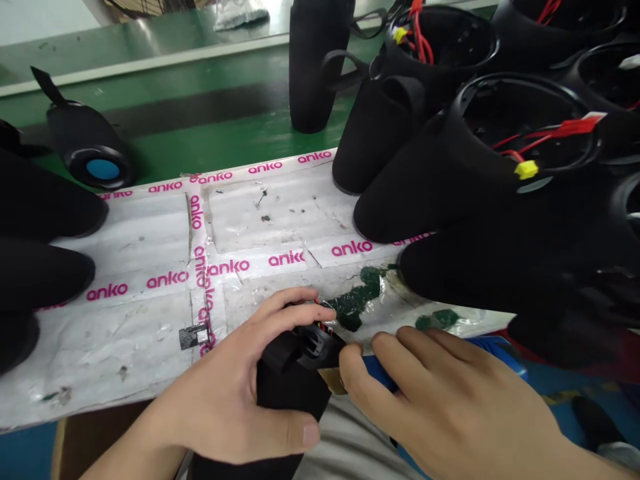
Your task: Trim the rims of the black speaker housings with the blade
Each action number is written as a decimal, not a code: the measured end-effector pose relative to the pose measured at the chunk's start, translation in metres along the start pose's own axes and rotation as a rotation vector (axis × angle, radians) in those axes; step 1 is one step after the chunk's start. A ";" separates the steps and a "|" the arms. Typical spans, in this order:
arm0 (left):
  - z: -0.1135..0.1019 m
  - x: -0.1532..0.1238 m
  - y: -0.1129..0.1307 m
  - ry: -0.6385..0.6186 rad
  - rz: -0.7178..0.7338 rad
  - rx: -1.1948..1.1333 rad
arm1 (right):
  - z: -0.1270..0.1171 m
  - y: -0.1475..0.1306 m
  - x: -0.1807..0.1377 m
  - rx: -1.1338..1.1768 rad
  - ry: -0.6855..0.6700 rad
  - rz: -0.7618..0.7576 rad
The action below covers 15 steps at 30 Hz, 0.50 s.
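Observation:
My left hand [235, 380] is wrapped around the upper end of a black fabric-covered cylindrical speaker [295, 393], held tilted at the table's near edge. A black strap loop and a dark plastic end with small red and yellow wires show between its fingers. My right hand [440, 393] is closed just to the right, its fingertips close to the speaker's end. It grips a blue tool [377, 372]; a tan flat piece [332, 381] shows at the fingertips. The hand covers most of the tool, so its kind cannot be made out.
Several open black speaker bodies [415, 180] with red wires crowd the right side. More dark cylinders [45, 267] lie at left. A speaker with a blue end [90, 143] lies on the green surface behind. A small black label [194, 337] is on the taped white sheet [150, 233].

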<state>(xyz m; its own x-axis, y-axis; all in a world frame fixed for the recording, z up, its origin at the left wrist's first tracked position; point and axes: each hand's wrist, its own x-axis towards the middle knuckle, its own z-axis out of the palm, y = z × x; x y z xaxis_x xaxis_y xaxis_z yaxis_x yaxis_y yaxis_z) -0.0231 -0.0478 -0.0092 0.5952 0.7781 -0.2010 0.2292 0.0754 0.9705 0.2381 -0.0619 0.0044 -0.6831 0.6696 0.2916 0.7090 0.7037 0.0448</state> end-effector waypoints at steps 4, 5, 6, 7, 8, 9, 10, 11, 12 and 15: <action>-0.003 0.001 -0.001 -0.015 0.001 -0.003 | 0.005 0.001 0.000 0.028 0.013 0.016; -0.003 0.001 -0.002 -0.018 0.000 -0.007 | 0.005 0.002 0.001 0.033 0.006 0.004; -0.004 0.002 -0.002 -0.021 0.000 -0.010 | 0.004 0.003 0.002 0.034 -0.004 -0.013; -0.004 0.002 -0.003 -0.022 -0.001 -0.011 | 0.003 0.005 0.003 0.035 -0.038 -0.048; -0.005 0.002 -0.003 -0.024 0.001 -0.013 | 0.002 0.007 0.004 0.032 -0.055 -0.073; -0.005 0.002 -0.004 -0.026 0.009 -0.018 | 0.001 0.009 0.004 0.025 -0.062 -0.085; -0.005 0.002 -0.005 -0.029 0.018 -0.026 | 0.000 0.010 0.005 0.017 -0.060 -0.088; -0.006 0.002 -0.006 -0.033 0.024 -0.034 | -0.001 0.011 0.005 0.012 -0.055 -0.090; -0.006 0.002 -0.006 -0.037 0.029 -0.039 | -0.002 0.011 0.006 0.008 -0.045 -0.092; -0.007 0.003 -0.007 -0.044 0.026 -0.044 | -0.002 0.012 0.006 0.003 -0.028 -0.105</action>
<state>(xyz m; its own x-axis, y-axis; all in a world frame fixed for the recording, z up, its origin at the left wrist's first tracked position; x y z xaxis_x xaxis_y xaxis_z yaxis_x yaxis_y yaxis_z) -0.0286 -0.0413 -0.0151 0.6338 0.7523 -0.1799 0.1791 0.0836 0.9803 0.2428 -0.0503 0.0088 -0.7581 0.5988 0.2585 0.6330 0.7709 0.0708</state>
